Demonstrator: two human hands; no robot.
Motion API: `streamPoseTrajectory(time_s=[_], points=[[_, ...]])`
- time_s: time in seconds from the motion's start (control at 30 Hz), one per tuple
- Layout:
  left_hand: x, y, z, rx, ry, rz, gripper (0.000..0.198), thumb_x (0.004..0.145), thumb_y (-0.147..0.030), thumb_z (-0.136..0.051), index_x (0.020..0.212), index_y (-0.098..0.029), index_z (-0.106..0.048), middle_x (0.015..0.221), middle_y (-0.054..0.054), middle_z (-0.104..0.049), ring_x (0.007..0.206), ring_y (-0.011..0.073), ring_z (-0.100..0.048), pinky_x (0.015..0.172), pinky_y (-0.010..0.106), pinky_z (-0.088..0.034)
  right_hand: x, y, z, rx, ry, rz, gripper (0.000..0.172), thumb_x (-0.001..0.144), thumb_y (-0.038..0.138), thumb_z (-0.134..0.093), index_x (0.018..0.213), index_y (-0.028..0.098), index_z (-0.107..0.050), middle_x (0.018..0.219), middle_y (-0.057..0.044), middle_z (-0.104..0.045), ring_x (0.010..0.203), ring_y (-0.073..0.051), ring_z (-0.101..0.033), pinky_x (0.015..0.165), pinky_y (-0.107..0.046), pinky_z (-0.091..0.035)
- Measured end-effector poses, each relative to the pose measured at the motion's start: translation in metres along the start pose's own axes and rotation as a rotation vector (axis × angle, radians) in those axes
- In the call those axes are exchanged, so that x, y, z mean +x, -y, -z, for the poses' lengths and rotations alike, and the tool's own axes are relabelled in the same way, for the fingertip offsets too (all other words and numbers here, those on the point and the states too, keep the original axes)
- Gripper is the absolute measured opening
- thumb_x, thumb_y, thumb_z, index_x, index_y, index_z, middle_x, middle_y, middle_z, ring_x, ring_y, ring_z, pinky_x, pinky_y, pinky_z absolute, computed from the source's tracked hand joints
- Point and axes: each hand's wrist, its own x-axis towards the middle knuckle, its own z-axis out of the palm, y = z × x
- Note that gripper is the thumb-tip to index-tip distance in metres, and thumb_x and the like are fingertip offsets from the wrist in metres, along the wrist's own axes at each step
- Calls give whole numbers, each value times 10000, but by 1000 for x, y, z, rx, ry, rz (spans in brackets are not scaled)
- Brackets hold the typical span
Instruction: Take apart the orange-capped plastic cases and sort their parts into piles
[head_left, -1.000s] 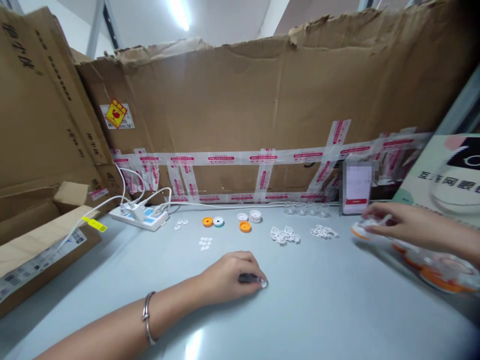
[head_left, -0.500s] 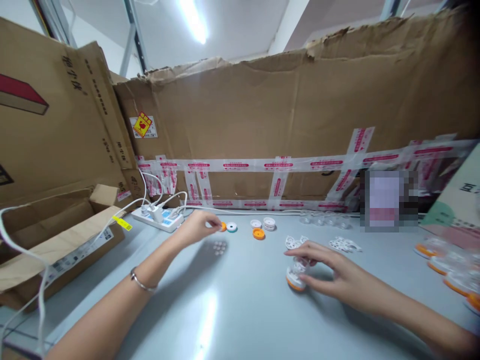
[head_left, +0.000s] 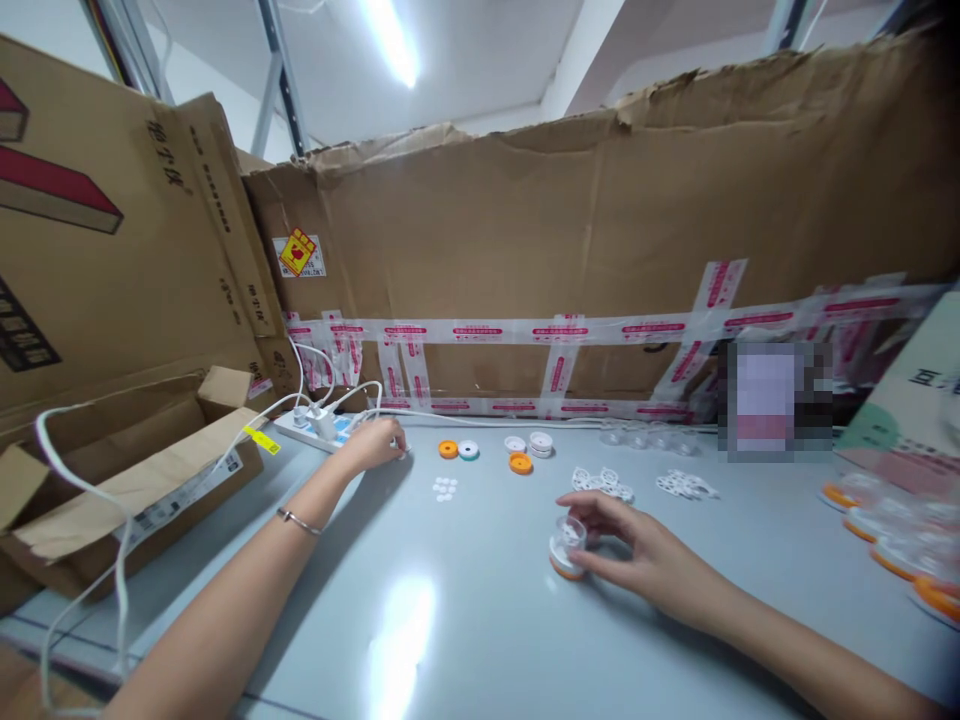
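My right hand has its thumb and fingers around a small round container with a clear top, white middle and orange base, standing upright on the table. White bits show inside its clear part. My left hand is lowered to the tabletop beside the power strip, fingertips pinched together; a small whitish thing shows at them, too small to name. Small white discs lie in a group between the hands. Behind them are an orange ring, a white-and-teal ring and another orange ring.
White round parts and flat white cut-out pieces lie towards the back. Clear domes line the cardboard wall. Several orange-based clear units stand at right. A power strip and an open carton are at left.
My left hand has moved left from the orange ring to a spot by the power strip. My right hand and the round container have shifted slightly left. The view has turned a little.
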Motion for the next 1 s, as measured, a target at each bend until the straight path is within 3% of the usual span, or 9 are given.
streamPoseTrajectory(time_s=[0.13, 0.23, 0.27, 0.37, 0.5, 0.7, 0.87, 1.0], points=[[-4, -20, 11, -31, -76, -18, 135, 687, -209, -619, 812, -183, -664, 903, 64, -641, 860, 227, -580, 766, 293, -411, 1, -3, -7, 42, -63, -7, 360, 708, 354, -607, 1016, 195, -506, 932, -60, -583, 836, -180, -586, 804, -339, -485], [-13, -63, 16, -134, -111, -99, 233, 807, -360, -507, 929, -196, -618, 972, 45, -617, 899, 186, -564, 795, 271, -407, 3, -3, -12, 66, -123, 0, 359, 693, 327, -621, 1011, 202, -510, 912, -45, -582, 835, -173, -584, 799, -333, -487], [-18, -80, 15, -263, -86, -177, 255, 807, -397, -507, 935, -200, -609, 968, 37, -617, 893, 179, -564, 772, 261, -415, 4, -4, -14, 77, -141, 1, 365, 688, 319, -626, 1014, 203, -509, 895, -40, -580, 834, -171, -583, 799, -332, -486], [-32, -127, 3, -514, 76, -335, 429, 664, -459, -659, 987, -192, -566, 991, 49, -595, 890, 185, -551, 741, 256, -428, 7, -7, -19, 113, -170, 10, 373, 680, 311, -646, 1007, 199, -504, 862, -30, -577, 834, -168, -580, 801, -336, -479], [-40, -163, -27, -567, 133, -296, 474, 603, -491, -694, 913, -166, -542, 915, 51, -574, 814, 187, -537, 687, 266, -418, 13, -13, -23, 177, -185, 30, 361, 673, 305, -664, 968, 188, -493, 857, -34, -575, 822, -167, -573, 781, -334, -471], [-37, -174, -54, -564, -4, -180, 344, 665, -461, -648, 751, -166, -494, 753, 7, -536, 710, 167, -498, 608, 250, -368, 21, -15, -24, 260, -188, 18, 345, 617, 293, -706, 868, 184, -496, 789, -4, -548, 748, -146, -545, 718, -304, -456], [-36, -174, -60, -582, 6, -199, 391, 641, -517, -645, 768, -175, -504, 756, 1, -544, 726, 172, -493, 616, 252, -356, 23, -19, -24, 260, -109, -41, 321, 555, 311, -736, 729, 183, -500, 695, 28, -529, 654, -127, -502, 640, -279, -422], [-34, -173, -64, -602, 25, -215, 384, 651, -521, -634, 781, -178, -520, 774, 8, -556, 741, 174, -499, 625, 252, -365, 22, -25, -25, 211, -132, -38, 343, 531, 332, -742, 706, 187, -486, 677, 31, -518, 643, -130, -484, 627, -278, -406]])
